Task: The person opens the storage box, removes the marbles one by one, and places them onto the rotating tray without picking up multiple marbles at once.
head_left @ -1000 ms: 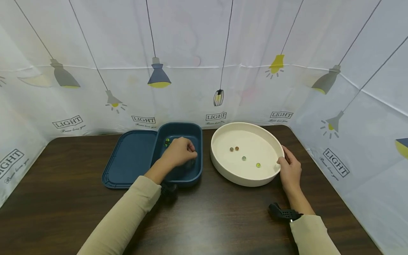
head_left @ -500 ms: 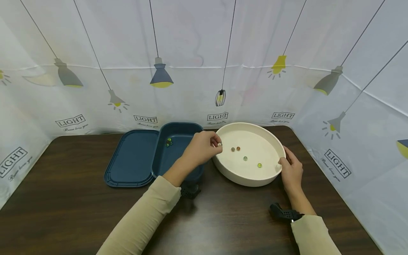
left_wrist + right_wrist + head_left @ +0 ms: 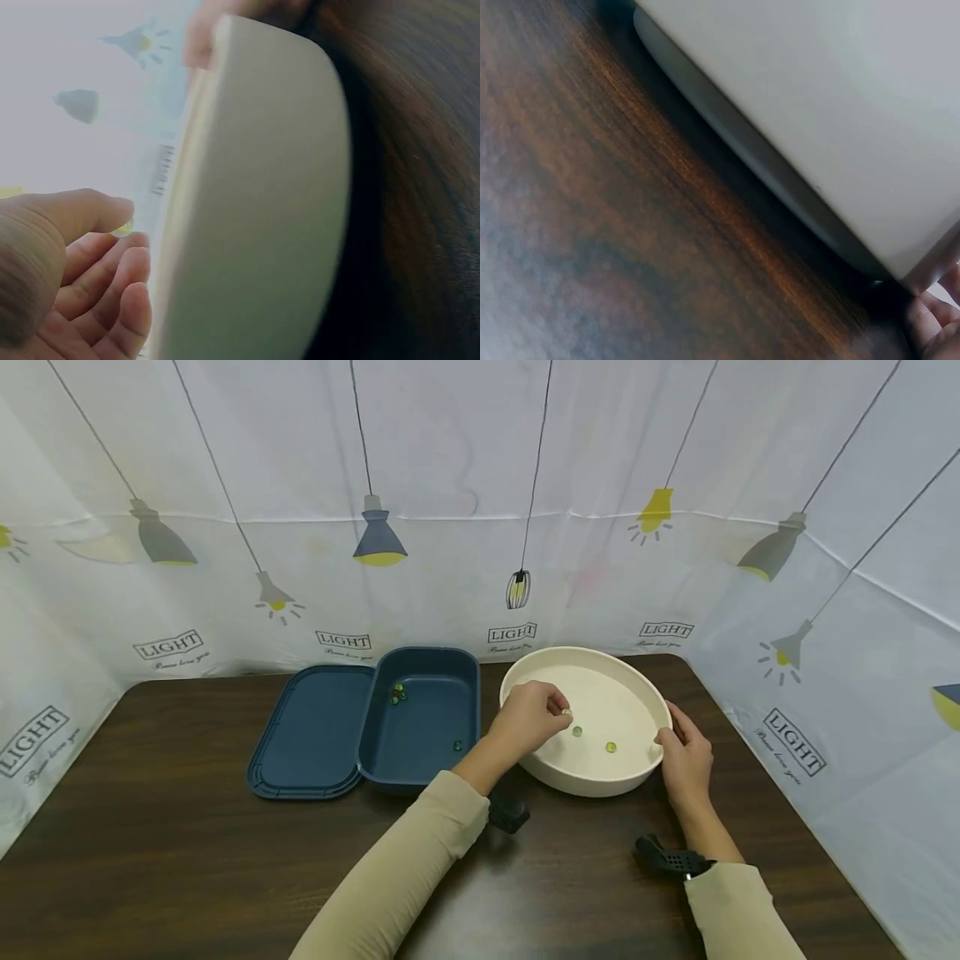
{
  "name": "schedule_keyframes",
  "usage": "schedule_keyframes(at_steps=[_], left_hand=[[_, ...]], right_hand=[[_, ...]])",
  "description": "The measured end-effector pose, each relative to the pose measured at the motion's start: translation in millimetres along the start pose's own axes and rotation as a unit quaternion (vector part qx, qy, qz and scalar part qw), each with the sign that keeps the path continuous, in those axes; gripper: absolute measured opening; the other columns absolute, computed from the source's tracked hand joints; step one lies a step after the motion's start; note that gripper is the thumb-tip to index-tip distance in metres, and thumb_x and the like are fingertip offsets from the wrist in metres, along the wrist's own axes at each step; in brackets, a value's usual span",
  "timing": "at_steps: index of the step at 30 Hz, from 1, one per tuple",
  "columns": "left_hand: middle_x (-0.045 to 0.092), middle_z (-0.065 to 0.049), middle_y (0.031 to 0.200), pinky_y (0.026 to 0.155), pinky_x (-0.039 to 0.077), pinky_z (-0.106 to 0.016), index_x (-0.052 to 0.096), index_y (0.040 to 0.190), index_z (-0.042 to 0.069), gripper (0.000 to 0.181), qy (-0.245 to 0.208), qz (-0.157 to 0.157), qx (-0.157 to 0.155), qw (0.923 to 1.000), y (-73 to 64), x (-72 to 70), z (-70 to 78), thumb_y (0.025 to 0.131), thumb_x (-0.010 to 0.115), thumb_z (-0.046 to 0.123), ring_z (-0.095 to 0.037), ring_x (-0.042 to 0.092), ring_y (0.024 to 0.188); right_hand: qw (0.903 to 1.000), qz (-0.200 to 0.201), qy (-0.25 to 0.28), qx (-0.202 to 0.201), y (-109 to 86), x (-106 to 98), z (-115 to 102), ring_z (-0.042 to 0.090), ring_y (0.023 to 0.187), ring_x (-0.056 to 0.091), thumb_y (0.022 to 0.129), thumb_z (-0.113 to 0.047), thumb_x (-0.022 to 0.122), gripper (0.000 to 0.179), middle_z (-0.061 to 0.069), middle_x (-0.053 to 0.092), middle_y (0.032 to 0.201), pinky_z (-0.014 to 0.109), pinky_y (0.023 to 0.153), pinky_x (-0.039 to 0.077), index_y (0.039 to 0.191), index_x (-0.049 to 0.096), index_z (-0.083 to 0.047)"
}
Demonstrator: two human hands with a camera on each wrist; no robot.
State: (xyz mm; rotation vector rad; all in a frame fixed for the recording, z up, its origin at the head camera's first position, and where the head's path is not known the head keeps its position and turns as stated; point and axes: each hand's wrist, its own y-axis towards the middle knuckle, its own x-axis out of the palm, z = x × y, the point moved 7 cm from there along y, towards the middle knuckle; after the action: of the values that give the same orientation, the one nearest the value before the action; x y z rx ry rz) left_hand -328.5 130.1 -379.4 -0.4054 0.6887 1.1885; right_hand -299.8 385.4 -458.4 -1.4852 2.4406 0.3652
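My left hand (image 3: 531,717) is over the left part of a round cream tray (image 3: 637,693). Between thumb and fingertips it pinches a small glass marble (image 3: 124,227), clear with a yellow tint in the left wrist view. Two marbles lie on the tray floor, a pale green marble (image 3: 577,732) and a yellow-green marble (image 3: 611,747); the hand hides the part of the floor behind it. My right hand (image 3: 686,760) grips the tray's right rim, thumb on the inner side. In the right wrist view, the right hand's fingers (image 3: 930,319) show at the lower right corner, by the tray wall.
Left of the tray stands a dark blue rectangular box (image 3: 420,768) with several green marbles (image 3: 397,694) in its left part and a dark marble (image 3: 457,746) near its right wall. A blue lid (image 3: 311,735) lies beside it on the wooden table (image 3: 187,827). A printed curtain (image 3: 450,460) hangs behind.
My left hand has come out of the blue box and moved right, over the cream tray, with a marble in its fingers. The right hand has kept its grip on the rim.
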Motion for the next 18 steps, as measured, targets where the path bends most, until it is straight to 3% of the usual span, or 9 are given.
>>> schedule_keyframes(at_steps=[6, 15, 18], left_hand=[[0.072, 0.003, 0.087, 0.064, 0.049, -0.02, 0.076, 0.096, 0.014, 0.007, 0.058, -0.006, -0.03, 0.9979, 10.3, 18.8, -12.6, 0.093, 0.073, 0.02, -0.007, 0.062, 0.075], [0.074, 0.008, 0.091, 0.065, 0.049, -0.024, 0.075, 0.088, 0.021, 0.003, 0.148, -0.013, -0.054, 0.9874, 16.0, 27.3, -14.8, 0.09, 0.073, 0.021, -0.009, 0.063, 0.075], [0.076, 0.011, 0.104, 0.066, 0.05, -0.025, 0.075, 0.085, 0.023, 0.008, 0.173, -0.018, -0.055, 0.9833, 16.5, 29.7, -15.2, 0.09, 0.071, 0.019, -0.01, 0.066, 0.081]], right_hand=[[1.0, 0.001, -0.003, 0.001, 0.4, -1, 0, 0.017, 0.142, 0.048, 0.091, -0.009, 0.042, 0.063, -0.002, 0.048, 0.156, 0.015, 0.096, 0.045, 0.152, 0.048, -0.023], [1.0, 0.003, -0.002, 0.002, 0.4, 0, 0, 0.017, 0.142, 0.048, 0.092, -0.009, 0.042, 0.062, -0.001, 0.048, 0.156, 0.015, 0.096, 0.046, 0.152, 0.048, -0.023], [1.0, 0.005, -0.004, 0.002, 0.3, 0, 0, 0.017, 0.142, 0.048, 0.092, -0.009, 0.042, 0.062, -0.002, 0.048, 0.156, 0.017, 0.098, 0.046, 0.152, 0.048, -0.023]])
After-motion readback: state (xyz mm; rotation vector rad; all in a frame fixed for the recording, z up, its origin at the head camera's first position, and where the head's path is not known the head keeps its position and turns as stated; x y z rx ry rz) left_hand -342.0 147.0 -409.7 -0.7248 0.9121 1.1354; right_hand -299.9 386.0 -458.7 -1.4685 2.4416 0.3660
